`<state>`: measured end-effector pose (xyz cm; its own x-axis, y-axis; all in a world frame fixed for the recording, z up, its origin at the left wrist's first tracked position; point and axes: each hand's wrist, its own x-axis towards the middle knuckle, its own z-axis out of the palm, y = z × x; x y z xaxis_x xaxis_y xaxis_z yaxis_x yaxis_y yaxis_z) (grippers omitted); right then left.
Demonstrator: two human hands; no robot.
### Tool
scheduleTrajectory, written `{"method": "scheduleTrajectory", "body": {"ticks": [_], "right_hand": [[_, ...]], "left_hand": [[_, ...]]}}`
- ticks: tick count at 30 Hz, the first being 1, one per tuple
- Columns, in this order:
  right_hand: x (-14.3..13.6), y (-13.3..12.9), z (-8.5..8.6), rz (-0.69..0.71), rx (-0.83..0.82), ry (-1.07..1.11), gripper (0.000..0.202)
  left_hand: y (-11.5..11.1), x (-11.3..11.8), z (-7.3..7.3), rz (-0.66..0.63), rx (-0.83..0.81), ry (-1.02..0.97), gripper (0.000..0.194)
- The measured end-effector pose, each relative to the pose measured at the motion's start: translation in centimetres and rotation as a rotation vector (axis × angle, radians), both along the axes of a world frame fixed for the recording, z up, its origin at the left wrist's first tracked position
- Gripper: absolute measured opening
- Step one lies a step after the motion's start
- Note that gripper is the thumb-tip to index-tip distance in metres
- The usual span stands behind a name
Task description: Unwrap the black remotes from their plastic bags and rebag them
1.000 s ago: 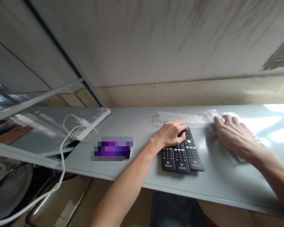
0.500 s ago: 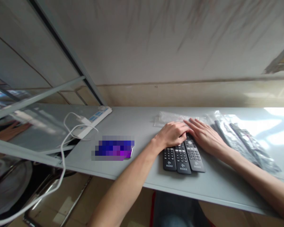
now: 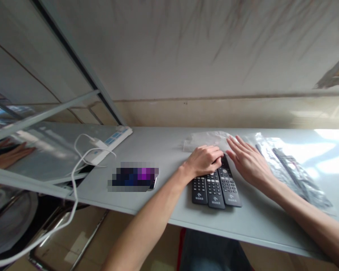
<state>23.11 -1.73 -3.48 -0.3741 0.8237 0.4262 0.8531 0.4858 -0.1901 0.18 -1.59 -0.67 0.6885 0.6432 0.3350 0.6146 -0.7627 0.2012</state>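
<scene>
Three black remote controls lie side by side on the grey table, the right one slanted away from the others. My left hand rests over their upper ends with curled fingers and grips them there, hiding the tops of the left and middle ones. Just right of them is my right hand, fingers stretched out and nothing held. Behind both hands lies a clear plastic bag, crumpled and flat. Beyond my right wrist are dark remotes in clear plastic sleeves.
On the left lies a phone, its screen blurred out. A white power strip with a white cable stands by the metal frame. Another person's hand shows at far left. A wall closes the back.
My right hand has moved slightly right, off the right remote's top end, which now shows. My left hand stays over the remotes.
</scene>
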Motion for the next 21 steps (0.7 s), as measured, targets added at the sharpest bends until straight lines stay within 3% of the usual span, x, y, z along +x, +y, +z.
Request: {"method": "scheduleTrajectory", "body": {"ticks": [9,11,14,18,21], "right_hand": [[-0.7,-2.2,3.1,0.007,0.077,0.388,0.063],[-1.2,-3.0,3.2,0.043,0.081,0.478,0.062],[-1.8,-4.0,2.8,0.137,0.059,0.536,0.059],[-2.2,-4.4,2.3,0.268,-0.014,0.529,0.054],[-2.3,-4.3,2.2,0.319,-0.082,0.529,0.053]], "left_hand": [[0.0,-0.4,0.5,0.195,0.086,-0.131,0.042],[0.1,-0.4,0.4,0.221,0.086,-0.187,0.043],[0.2,-0.5,0.4,0.204,0.064,-0.236,0.061],[-0.1,-0.7,0.4,0.158,-0.028,-0.196,0.068],[-0.2,-0.6,0.3,0.134,-0.008,-0.163,0.074]]}}
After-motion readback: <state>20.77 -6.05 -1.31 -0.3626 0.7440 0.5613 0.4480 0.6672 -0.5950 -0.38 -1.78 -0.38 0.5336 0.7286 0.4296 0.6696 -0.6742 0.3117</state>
